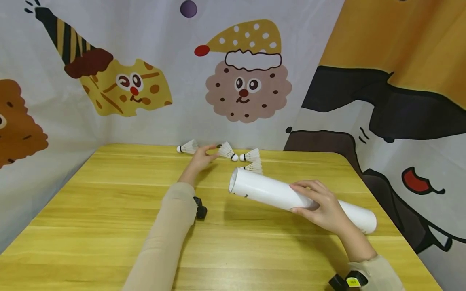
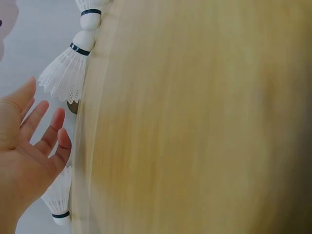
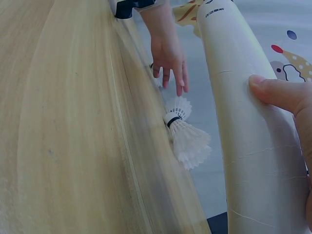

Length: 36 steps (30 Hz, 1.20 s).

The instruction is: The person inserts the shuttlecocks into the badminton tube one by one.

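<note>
My right hand (image 1: 322,204) grips a long white cardboard-looking tube (image 1: 263,188) around its middle, thumb on the near side. The tube is held tilted, its open left end higher in the head view. At the back of the table my left hand (image 1: 201,159) reaches out with spread, relaxed fingers, holding nothing. Closest to its fingertips lies the feathered end of one white shuttlecock (image 1: 227,151), which also shows in the left wrist view (image 2: 66,70). Another shuttlecock (image 1: 187,146) lies just behind that hand, to the left.
Two more shuttlecocks (image 1: 250,155) lie to the right, the nearer one (image 1: 255,166) partly hidden by the tube. All rest near the back edge of the wooden table (image 1: 109,226), against a cartoon-printed cloth (image 1: 153,24). A small dark round spot (image 2: 73,106) shows beside the nearest shuttlecock.
</note>
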Motion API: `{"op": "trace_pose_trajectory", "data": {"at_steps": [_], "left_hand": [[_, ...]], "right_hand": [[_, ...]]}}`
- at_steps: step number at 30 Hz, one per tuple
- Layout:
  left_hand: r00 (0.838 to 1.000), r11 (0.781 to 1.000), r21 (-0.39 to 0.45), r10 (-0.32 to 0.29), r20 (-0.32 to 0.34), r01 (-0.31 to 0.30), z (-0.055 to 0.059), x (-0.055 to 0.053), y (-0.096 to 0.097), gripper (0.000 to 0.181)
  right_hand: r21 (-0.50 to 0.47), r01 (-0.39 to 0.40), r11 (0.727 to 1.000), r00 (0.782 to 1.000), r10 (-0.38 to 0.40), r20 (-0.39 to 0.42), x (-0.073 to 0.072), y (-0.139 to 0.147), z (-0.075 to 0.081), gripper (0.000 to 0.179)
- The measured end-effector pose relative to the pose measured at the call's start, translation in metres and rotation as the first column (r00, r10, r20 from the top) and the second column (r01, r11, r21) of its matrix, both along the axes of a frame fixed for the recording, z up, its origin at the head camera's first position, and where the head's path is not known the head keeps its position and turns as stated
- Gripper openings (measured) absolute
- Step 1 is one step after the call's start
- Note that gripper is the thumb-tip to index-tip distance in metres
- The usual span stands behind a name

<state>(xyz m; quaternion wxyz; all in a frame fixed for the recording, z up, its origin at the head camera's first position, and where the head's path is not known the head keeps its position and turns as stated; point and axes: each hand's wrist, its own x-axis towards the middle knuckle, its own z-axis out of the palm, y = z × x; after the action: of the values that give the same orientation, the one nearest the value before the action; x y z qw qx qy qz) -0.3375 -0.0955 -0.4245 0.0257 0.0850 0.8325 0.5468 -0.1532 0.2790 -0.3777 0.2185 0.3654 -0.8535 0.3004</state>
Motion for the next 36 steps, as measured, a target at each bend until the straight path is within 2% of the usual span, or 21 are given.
{"op": "trace_pose_trajectory", "data": {"at_steps": [9,18,28,36], "left_hand": [[0.998,0.998,0.034,-0.056,-0.005,0.056,-0.007,-0.005,0.007,0.053],[1.0,1.0,0.019,0.015,-0.013,-0.015,-0.009,-0.005,0.011,0.047],[0.993,0.995,0.023,0.102,-0.062,-0.101,-0.014,-0.004,0.014,0.036],[0.989,0.992,-0.013,0.125,-0.078,-0.127,-0.017,-0.001,0.016,0.025]], "right_hand": [[-0.006,0.005,1.0,1.0,-0.005,0.01,0.001,-0.001,0.002,0.068],[0.009,0.007,1.0,1.0,-0.007,0.013,0.0,-0.001,0.003,0.067],[0.008,-0.011,1.0,1.0,0.011,-0.017,0.0,0.0,0.002,0.065],[0.007,-0.008,1.0,1.0,0.008,-0.004,0.0,0.0,0.002,0.066]]}}
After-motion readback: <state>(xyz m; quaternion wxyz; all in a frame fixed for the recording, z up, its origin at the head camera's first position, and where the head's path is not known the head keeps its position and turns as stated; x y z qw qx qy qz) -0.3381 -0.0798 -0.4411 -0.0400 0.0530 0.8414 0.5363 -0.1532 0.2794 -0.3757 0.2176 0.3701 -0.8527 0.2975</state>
